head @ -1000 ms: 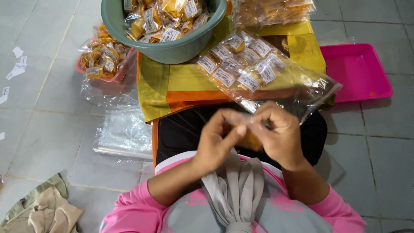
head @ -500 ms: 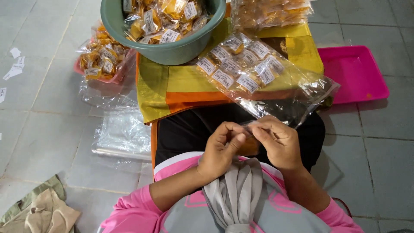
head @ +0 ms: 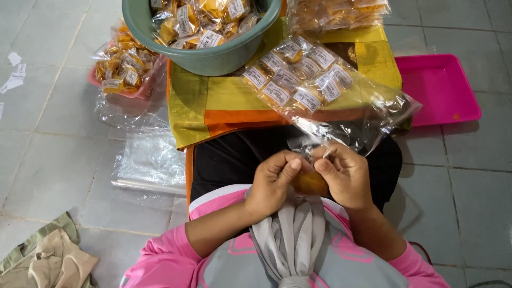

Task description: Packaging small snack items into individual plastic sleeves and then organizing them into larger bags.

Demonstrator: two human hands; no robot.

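Both hands, left hand (head: 274, 181) and right hand (head: 344, 176), pinch shut a small clear plastic wrapper around one round golden-brown snack (head: 310, 183), apparently mid-sealing, which calls for firm, even pinching.

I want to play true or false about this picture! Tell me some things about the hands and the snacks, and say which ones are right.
1. Both hands, the left hand and the right hand, pinch one small wrapped snack between them. True.
2. The green bowl is empty. False: it is full of wrapped snacks.
3. The pink tray lies on the floor with no snacks on it. True.
4. The big clear bag of snacks lies on a blue cloth. False: the cloth under it is yellow and orange.
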